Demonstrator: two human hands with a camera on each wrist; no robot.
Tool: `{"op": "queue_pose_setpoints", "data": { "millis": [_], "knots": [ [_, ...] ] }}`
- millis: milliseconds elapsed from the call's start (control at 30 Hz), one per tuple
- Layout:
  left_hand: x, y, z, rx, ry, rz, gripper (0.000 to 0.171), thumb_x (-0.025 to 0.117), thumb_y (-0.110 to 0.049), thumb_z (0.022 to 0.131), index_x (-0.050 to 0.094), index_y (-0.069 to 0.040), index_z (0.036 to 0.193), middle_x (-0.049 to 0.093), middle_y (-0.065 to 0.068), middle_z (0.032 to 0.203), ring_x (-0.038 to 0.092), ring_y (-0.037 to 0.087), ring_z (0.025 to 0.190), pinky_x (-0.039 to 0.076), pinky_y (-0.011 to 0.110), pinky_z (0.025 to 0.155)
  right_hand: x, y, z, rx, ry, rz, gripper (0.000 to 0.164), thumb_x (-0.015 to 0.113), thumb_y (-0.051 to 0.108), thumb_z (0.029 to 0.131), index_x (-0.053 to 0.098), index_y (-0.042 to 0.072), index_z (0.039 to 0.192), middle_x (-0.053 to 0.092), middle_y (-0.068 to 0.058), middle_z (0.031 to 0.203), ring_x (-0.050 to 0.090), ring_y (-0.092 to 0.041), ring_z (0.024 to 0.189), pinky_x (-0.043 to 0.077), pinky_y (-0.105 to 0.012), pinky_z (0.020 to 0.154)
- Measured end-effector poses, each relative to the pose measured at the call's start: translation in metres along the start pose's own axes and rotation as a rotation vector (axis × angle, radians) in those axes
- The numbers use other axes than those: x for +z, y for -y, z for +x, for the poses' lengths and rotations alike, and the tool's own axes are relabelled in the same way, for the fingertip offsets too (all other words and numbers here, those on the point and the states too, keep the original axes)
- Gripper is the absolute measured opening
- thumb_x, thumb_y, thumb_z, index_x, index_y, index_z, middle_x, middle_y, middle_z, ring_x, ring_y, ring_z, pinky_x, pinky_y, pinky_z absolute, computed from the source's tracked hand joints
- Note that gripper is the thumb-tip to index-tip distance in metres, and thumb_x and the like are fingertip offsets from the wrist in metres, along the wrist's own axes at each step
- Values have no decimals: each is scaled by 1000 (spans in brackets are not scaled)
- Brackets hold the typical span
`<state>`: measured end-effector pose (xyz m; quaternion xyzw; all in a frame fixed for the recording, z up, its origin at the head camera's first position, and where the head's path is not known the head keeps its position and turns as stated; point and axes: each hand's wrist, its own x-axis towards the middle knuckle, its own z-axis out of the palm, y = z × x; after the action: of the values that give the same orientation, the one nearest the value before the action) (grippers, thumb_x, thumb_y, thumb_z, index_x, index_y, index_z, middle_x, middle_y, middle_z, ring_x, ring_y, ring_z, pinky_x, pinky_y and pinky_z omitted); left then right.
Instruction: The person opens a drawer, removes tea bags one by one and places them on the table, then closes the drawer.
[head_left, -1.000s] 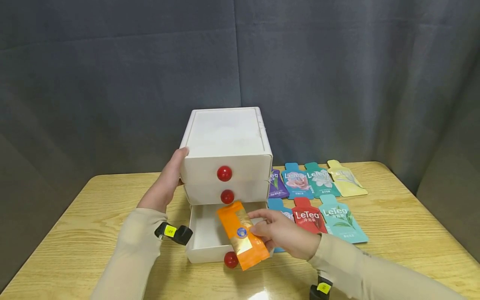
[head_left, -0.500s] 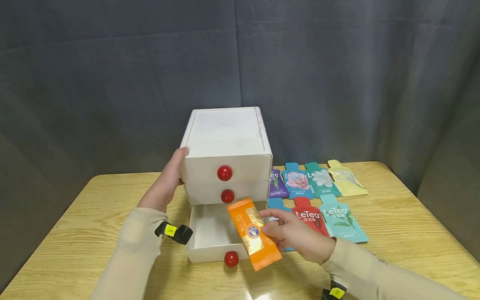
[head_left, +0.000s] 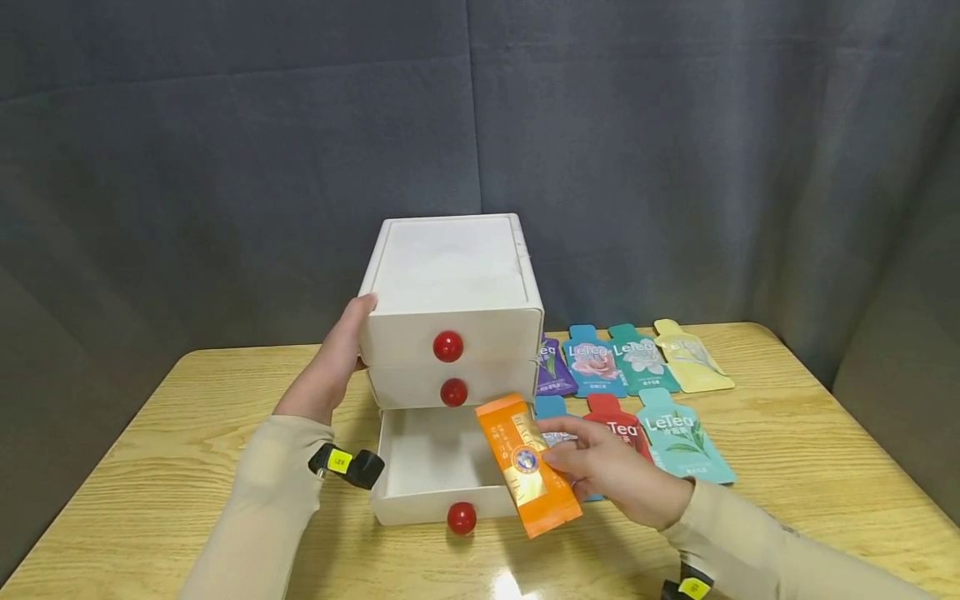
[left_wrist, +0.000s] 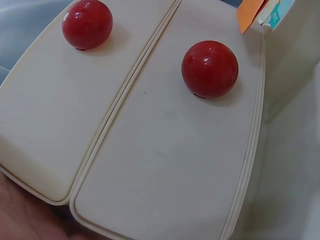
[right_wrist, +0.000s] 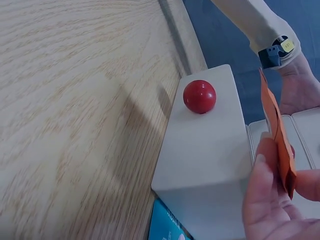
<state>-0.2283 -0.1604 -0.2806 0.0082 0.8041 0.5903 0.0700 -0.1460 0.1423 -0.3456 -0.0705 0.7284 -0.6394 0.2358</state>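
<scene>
My right hand [head_left: 618, 467] pinches an orange and gold sachet [head_left: 527, 467] by its right edge, with the thumb on its printed face. The sachet hangs tilted in front of the right part of the pulled-out bottom drawer [head_left: 408, 507]; in the right wrist view the sachet [right_wrist: 280, 135] appears edge-on. My left hand [head_left: 330, 367] holds the left side of the white drawer cabinet [head_left: 453, 262], thumb at its upper front corner, other fingers mostly hidden. Two closed drawers with red knobs [head_left: 448, 346] sit above the open one, whose visible inside holds nothing.
On the wooden table [head_left: 795, 467], several LeTea pouches lie in two rows right of the cabinet, among them a yellow pouch [head_left: 690, 358], a mint pouch [head_left: 684, 437] and a partly covered red pouch [head_left: 611, 412]. A dark curtain [head_left: 675, 167] hangs behind.
My right hand has moved rightward with the orange sachet, from over the bottom drawer's middle toward its right side. The left hand and the cabinet stay in place.
</scene>
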Motion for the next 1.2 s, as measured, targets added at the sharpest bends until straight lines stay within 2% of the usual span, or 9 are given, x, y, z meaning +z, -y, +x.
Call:
{"op": "queue_pose_setpoints", "data": {
  "millis": [167,400,1000,1200],
  "knots": [
    [-1,2,0,11,0,11,76,14,-59,95,16,-11,154,17,18,153,17,34,138,14,55,110,-4,0,-3,17,-29,-3,51,54,11,97,36,-4,142,61,-15,111,61,-22,86,52,-34,70],
    [-1,1,0,18,-1,4,76,14,-58,96,17,-8,154,17,20,152,17,35,138,15,55,110,-9,-4,-5,16,-32,1,51,54,12,98,35,-5,142,60,-10,98,56,-19,78,48,-31,66],
    [-1,1,-2,14,-2,17,76,14,-59,95,15,-11,155,17,18,154,18,35,138,15,55,110,-27,-11,-15,7,-56,0,53,52,11,98,29,-7,143,64,-10,96,61,-21,77,51,-35,68],
    [-1,1,0,7,-3,16,77,15,-59,95,14,-11,155,17,18,154,17,35,139,16,55,110,-34,-10,-19,17,-75,7,54,51,12,98,28,-6,144,62,-13,103,61,-22,78,52,-34,69]
  ]
}}
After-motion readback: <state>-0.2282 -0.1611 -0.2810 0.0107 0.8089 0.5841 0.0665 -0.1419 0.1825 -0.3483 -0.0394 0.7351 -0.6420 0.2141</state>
